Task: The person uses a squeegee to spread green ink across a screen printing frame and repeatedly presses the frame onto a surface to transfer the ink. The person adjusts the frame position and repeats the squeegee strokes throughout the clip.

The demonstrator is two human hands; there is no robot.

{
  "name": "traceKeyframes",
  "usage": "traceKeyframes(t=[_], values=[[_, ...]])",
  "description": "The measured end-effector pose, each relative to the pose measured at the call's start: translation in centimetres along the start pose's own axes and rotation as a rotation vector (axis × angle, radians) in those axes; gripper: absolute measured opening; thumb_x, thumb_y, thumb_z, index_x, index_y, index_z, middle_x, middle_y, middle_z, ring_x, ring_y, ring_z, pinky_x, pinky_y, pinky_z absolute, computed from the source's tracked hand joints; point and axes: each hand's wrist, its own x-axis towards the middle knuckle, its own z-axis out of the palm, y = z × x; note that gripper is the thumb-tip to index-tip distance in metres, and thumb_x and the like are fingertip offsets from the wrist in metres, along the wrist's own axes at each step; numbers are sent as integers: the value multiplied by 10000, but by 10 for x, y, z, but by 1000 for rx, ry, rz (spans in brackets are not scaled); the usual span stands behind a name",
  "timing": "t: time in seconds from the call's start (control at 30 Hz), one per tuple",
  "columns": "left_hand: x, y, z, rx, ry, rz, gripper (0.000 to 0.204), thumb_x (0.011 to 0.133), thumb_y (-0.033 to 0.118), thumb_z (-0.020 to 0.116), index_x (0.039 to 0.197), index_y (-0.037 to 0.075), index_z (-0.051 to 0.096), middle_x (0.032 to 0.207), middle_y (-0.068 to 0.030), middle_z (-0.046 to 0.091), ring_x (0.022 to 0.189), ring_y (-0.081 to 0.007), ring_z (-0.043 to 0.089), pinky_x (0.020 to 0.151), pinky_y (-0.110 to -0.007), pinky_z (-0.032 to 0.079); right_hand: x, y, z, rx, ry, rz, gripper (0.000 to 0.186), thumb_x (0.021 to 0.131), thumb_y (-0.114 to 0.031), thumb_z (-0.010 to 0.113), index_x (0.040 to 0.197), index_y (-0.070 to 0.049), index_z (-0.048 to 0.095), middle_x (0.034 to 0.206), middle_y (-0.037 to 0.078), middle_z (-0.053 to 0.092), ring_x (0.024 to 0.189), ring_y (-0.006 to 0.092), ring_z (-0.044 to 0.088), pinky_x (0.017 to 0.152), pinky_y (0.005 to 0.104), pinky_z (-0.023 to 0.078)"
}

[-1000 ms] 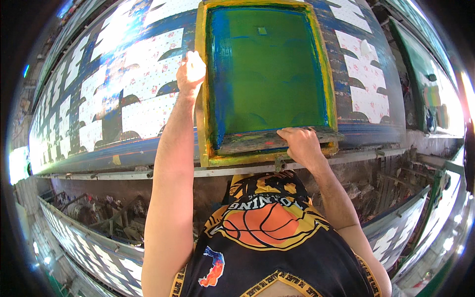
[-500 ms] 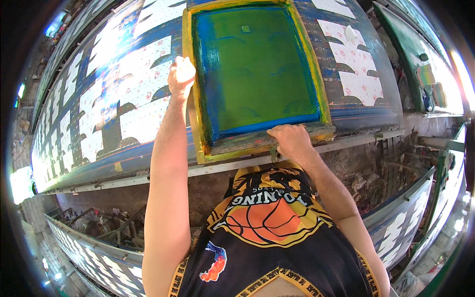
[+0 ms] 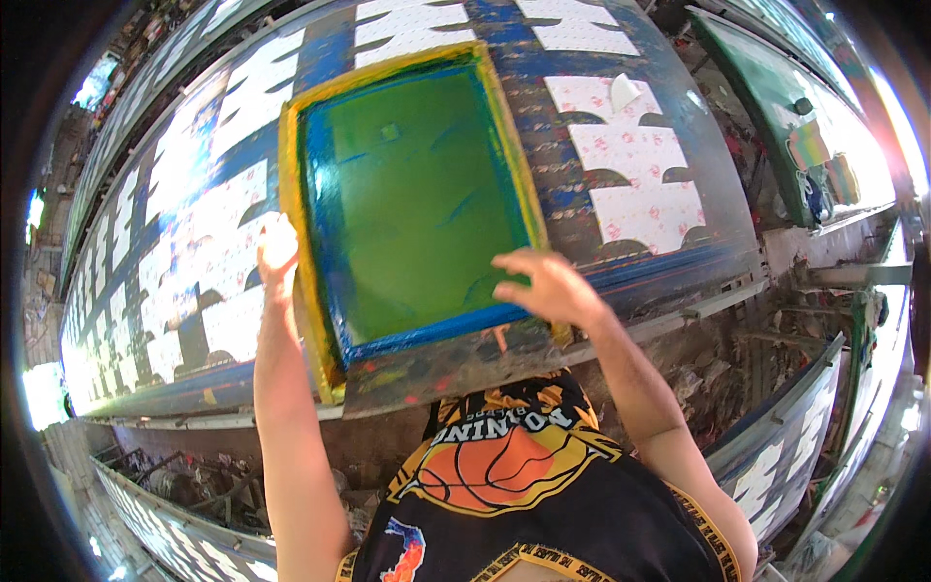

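Note:
A screen printing frame (image 3: 514, 155) with yellow, paint-stained edges and green mesh lies over the long dark table, slightly turned. My left hand (image 3: 277, 250) is closed at the left side of the frame, its fingers washed out by bright light. Over the near right corner, my right hand (image 3: 548, 283) has its fingers apart and holds nothing; whether it touches the mesh is unclear. Along the frame's near end runs a worn, stained board (image 3: 436, 364). White fabric pieces with a pink print (image 3: 635, 165) lie on the table to the right.
More cut white pieces (image 3: 262, 78) lie in rows to the left and far side. A metal rail (image 3: 679, 315) follows the table's near edge. At the far right stands a green-edged table (image 3: 752, 107) with striped cloth (image 3: 807, 145). Other tables flank the littered gap by me.
The frame has shifted left over the table and turned a little, with my left hand at its side. My right hand has left the near board, and its fingers have spread. The view shifted too.

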Motion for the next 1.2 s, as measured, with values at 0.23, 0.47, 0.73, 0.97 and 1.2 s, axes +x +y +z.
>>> traceKeyframes(t=[0.23,0.47,0.73,0.97,1.2], values=[[-20,-14,1,-1883,-248,-344,211,1137,261,520,958,234,629,779,70,600,675,-77,584,603,-243,488,118,222,-195,-141,689,332,380,932,-342,826,1134,-23,785,1031,139,808,952,247,769,860,380,591],[-14,-22,3,-1982,-347,-389,192,1134,256,530,980,216,638,791,46,619,694,-103,605,613,-260,496,208,322,-289,-21,693,788,612,819,-572,869,1041,-6,798,934,136,795,909,244,769,851,381,589],[-3,-20,2,-1946,-372,-396,173,1129,250,540,1005,196,648,805,18,642,715,-132,628,624,-281,506,253,357,-307,-324,680,807,810,747,-728,822,1131,-15,822,1043,122,803,1021,272,770,904,418,582],[-13,-29,-4,-1942,-402,-412,161,1126,245,549,1027,178,657,817,-7,661,733,-158,648,634,-299,515,263,369,-318,644,766,665,374,799,-339,938,909,-43,738,819,53,706,655,160,650,537,336,486],[-16,-30,-4,-1955,-394,-453,153,1122,240,559,1049,160,666,829,-31,681,751,-184,668,644,-317,523,102,409,-353,979,1104,490,215,926,-173,849,893,-92,653,768,-10,574,588,75,516,464,232,341]])
